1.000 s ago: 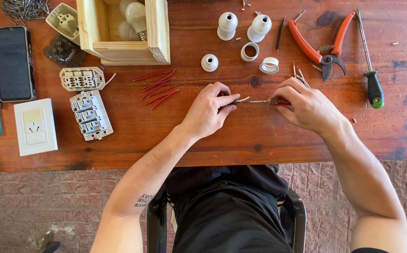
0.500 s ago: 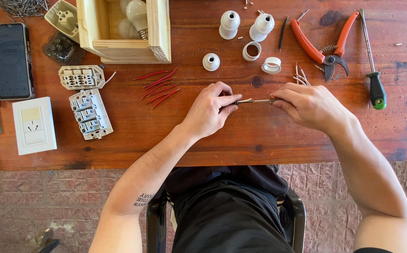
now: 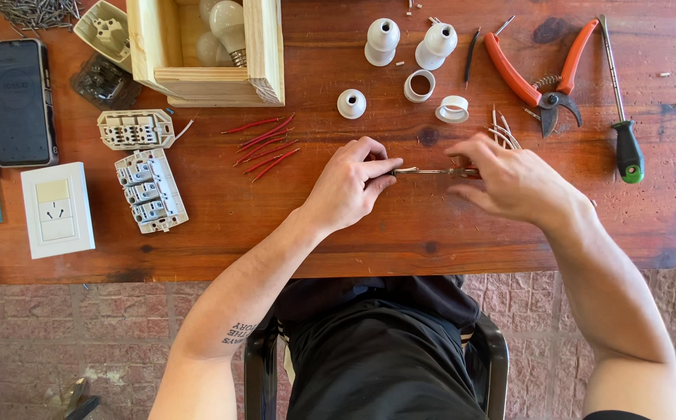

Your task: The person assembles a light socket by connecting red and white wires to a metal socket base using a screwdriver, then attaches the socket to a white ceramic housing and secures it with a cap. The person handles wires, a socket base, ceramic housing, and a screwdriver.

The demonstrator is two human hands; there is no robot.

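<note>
The reddish-brown wooden table carries an open pale wooden box at the far edge and red-handled cutting pliers far right. The left hand and right hand rest mid-table, fingers pinched on the 2 ends of a thin bare-tipped wire spanning between them, just above the tabletop.
</note>
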